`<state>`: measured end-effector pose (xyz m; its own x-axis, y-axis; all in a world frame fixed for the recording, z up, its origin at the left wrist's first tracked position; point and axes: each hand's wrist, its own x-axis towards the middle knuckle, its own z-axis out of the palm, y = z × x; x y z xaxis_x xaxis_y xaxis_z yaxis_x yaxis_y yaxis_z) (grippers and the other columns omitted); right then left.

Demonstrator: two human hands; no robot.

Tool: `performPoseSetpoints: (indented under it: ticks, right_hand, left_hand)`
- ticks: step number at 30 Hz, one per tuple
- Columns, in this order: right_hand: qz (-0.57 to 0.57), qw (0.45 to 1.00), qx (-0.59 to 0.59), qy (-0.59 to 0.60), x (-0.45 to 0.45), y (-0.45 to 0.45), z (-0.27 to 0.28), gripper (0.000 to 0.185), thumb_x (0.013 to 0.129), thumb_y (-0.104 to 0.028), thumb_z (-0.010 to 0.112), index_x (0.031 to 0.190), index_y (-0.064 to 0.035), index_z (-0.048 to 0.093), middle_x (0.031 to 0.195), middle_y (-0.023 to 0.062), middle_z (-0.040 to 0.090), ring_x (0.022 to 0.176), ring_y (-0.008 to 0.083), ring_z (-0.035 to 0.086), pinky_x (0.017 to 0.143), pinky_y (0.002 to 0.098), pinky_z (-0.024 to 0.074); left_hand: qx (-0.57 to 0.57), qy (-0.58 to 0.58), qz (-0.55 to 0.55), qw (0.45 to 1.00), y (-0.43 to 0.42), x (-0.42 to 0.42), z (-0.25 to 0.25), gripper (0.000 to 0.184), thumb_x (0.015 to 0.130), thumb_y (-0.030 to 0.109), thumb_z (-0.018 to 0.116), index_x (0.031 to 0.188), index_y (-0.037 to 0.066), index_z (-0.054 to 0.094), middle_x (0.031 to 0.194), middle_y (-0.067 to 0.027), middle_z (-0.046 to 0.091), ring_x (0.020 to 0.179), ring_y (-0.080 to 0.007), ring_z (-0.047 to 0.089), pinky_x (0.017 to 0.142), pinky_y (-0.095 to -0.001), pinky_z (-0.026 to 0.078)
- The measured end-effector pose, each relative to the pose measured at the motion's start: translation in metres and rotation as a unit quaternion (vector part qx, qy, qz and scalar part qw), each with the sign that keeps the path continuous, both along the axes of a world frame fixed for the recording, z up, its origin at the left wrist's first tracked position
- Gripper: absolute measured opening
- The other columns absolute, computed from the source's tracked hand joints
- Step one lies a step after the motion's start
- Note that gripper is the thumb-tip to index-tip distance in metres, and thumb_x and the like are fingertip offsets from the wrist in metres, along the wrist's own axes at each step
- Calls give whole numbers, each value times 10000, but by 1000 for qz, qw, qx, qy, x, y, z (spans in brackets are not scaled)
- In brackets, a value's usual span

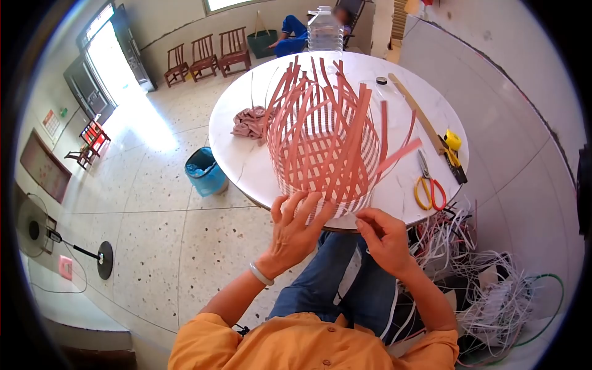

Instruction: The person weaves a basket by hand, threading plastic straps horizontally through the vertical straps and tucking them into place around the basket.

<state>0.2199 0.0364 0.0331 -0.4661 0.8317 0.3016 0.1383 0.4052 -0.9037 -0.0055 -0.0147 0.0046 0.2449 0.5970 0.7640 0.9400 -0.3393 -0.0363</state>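
A partly woven basket of red-brown and white strips stands on the round white table, its loose red-brown strip ends sticking up and out. My left hand rests at the basket's near lower side, fingers spread over the weave. Just right of it, my right hand is at the table's near edge with thumb and forefinger pinched together; a thin white strip seems to run to the fingertips, too small to make out surely. Scissors with a yellow and a red handle lie right of the basket.
A crumpled cloth lies left of the basket. A wooden strip, yellow tape measure and large clear bottle are on the table. A blue-lined bin stands left; tangled strips lie right. A person reclines behind.
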Motion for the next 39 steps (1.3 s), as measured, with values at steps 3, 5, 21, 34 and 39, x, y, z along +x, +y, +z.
performPoseSetpoints:
  ticks: [3, 5, 21, 34, 39]
  right_hand:
    - [-30, 990, 125, -59, -1, -3, 12, 164, 947, -4, 677, 1107, 31, 669, 958, 158, 697, 754, 235, 693, 666, 336, 550]
    - [-46, 968, 220, -108, 2, 1, 18, 192, 917, 7, 678, 1108, 21, 674, 989, 165, 693, 749, 259, 689, 661, 354, 554]
    - [-1, 739, 567, -363, -29, 27, 86, 274, 782, -76, 655, 1030, 30, 698, 1299, 179, 651, 861, 228, 666, 665, 295, 570]
    - [-129, 655, 510, -543, -49, -28, 75, 205, 816, -162, 666, 964, -20, 669, 803, 95, 652, 683, 230, 665, 552, 323, 514]
    - [-62, 877, 297, -373, -7, 19, 70, 155, 893, -124, 672, 998, -12, 687, 850, 191, 730, 734, 351, 735, 600, 436, 546]
  left_hand:
    - [-16, -14, 6, 1000, -1, 2, 0, 519, 814, 82, 775, 1314, 135, 645, 1348, -112, 518, 1299, -316, 442, 1101, -517, 289]
    - [-20, -25, 6, 999, -1, 4, 1, 515, 812, 83, 778, 1307, 134, 646, 1337, -115, 522, 1296, -316, 445, 1102, -522, 283]
    - [-20, -71, -20, 997, -1, 5, 2, 480, 780, 73, 774, 1244, 121, 661, 1303, -126, 529, 1262, -322, 460, 1077, -528, 306]
    - [-10, -65, -9, 998, 0, 6, 0, 480, 782, 73, 743, 1252, 131, 667, 1299, -104, 542, 1255, -299, 479, 1084, -525, 302]
    - [-10, -55, -4, 998, 0, 3, -2, 488, 801, 59, 731, 1277, 136, 656, 1301, -99, 541, 1256, -291, 481, 1085, -516, 303]
